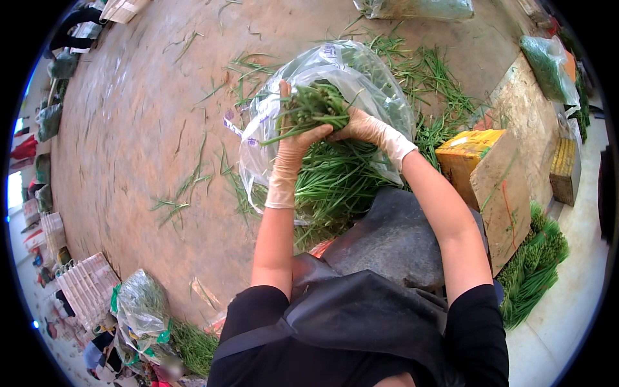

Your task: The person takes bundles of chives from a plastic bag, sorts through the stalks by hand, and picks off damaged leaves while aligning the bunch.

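Brown concrete floor [129, 129] is strewn with green stalks. Gloved left hand [291, 145] and gloved right hand [367, 129], fingers pinching, grip a bunch of long green chives [316, 106] inside the clear plastic bag [361, 77]; a yellow cardboard box [465, 151] sits right.

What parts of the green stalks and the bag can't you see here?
- Head view: the middle of the green stalks is hidden by the gloved left hand and right hand.
- The clear plastic bag blurs what lies deeper inside it.
- The bundle's lower end disappears behind the dark apron.
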A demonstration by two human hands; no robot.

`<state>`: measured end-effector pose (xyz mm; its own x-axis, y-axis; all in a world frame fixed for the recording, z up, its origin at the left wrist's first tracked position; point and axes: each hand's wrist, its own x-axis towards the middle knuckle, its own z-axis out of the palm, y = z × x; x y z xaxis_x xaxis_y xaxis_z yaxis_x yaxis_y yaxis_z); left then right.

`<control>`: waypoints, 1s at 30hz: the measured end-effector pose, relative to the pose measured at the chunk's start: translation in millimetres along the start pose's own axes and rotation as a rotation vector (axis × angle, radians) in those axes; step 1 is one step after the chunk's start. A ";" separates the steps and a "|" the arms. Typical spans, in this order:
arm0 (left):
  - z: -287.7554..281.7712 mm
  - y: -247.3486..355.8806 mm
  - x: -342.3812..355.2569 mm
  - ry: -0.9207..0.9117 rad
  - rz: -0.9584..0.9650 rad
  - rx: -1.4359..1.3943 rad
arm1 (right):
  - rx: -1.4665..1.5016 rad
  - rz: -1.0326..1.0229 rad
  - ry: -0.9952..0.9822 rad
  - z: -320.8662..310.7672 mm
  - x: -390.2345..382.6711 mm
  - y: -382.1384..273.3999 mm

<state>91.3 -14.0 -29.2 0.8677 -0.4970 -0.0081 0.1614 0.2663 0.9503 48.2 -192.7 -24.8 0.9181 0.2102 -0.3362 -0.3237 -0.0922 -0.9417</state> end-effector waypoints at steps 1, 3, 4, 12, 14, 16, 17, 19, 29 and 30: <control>6.5 1.2 0.5 0.103 0.156 0.001 | -0.019 0.044 -0.030 7.2 -1.5 -10.9; 42.5 13.6 7.7 0.137 0.099 -0.124 | -0.226 0.078 0.037 -2.5 -4.5 6.7; 55.0 15.9 14.9 0.127 0.143 -0.144 | -0.225 -0.105 0.083 -9.3 -2.7 13.4; 133.0 152.4 60.1 -0.338 0.392 -0.178 | 0.569 -0.553 0.257 -21.8 -37.4 -85.7; 139.9 184.7 71.4 -0.449 0.382 -0.183 | 0.646 -0.596 0.237 -26.8 -63.5 -120.9; 155.4 224.4 60.7 -0.449 0.396 -0.075 | 0.784 -0.755 0.202 -37.7 -93.7 -140.5; 155.2 237.5 51.5 -0.438 0.519 0.058 | 0.761 -0.794 0.222 -44.1 -110.2 -147.6; 137.0 240.1 46.6 -0.457 0.487 0.103 | 0.775 -0.803 0.189 -55.0 -147.5 -158.9; 191.1 200.1 -140.2 -1.070 -0.373 -0.412 | 0.997 -0.841 0.449 0.5 -275.2 -159.5; 197.6 199.5 -149.2 -1.066 -0.377 -0.417 | 0.989 -0.893 0.327 3.6 -290.8 -157.6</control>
<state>-98.9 -49.9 223.0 -0.0597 -0.9810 0.1844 0.6311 0.1060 0.7684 -168.6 -235.7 221.3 0.8657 -0.4187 0.2743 0.5003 0.7073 -0.4994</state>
